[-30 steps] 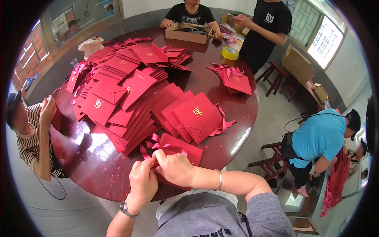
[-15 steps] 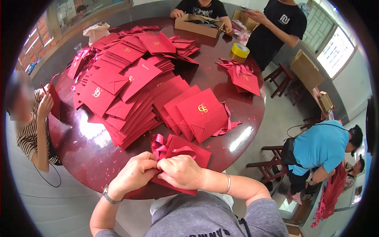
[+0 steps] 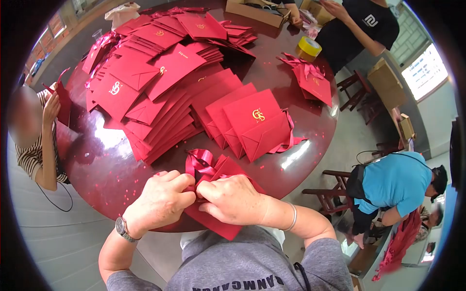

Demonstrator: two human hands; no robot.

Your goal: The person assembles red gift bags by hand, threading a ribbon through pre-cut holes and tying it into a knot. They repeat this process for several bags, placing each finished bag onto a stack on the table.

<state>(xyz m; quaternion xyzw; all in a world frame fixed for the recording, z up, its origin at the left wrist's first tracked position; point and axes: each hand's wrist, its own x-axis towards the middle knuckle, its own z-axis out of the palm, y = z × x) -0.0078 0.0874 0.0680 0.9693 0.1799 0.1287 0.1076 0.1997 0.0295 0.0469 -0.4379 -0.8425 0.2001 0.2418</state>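
At the near edge of the round table [image 3: 145, 194], a red paper bag [image 3: 216, 224] with a glossy red ribbon [image 3: 200, 160] lies between my hands. My left hand [image 3: 165, 196], with a watch at the wrist, is closed in a pinch at the bag's top edge by the ribbon. Closed beside it, my right hand [image 3: 233, 199] wears a bangle and pinches the same edge. The fingertips are close together, and the small part between them is hidden. Just beyond lie flat red bags with gold letters [image 3: 257, 114], overlapping one another.
A large heap of red bags [image 3: 141, 72] covers the table's left and middle. Yellow tape [image 3: 309, 47] and ribboned bags [image 3: 314, 82] are at the right. People stand or sit around: striped shirt [image 3: 34, 155], black shirt [image 3: 361, 29], blue shirt [image 3: 393, 182]. Stools [image 3: 335, 189] stand right.
The view has shifted, so the table sits higher and the box is partly cut off. My hands have moved slightly apart, and the bag is tilted more, with its top edge raised.
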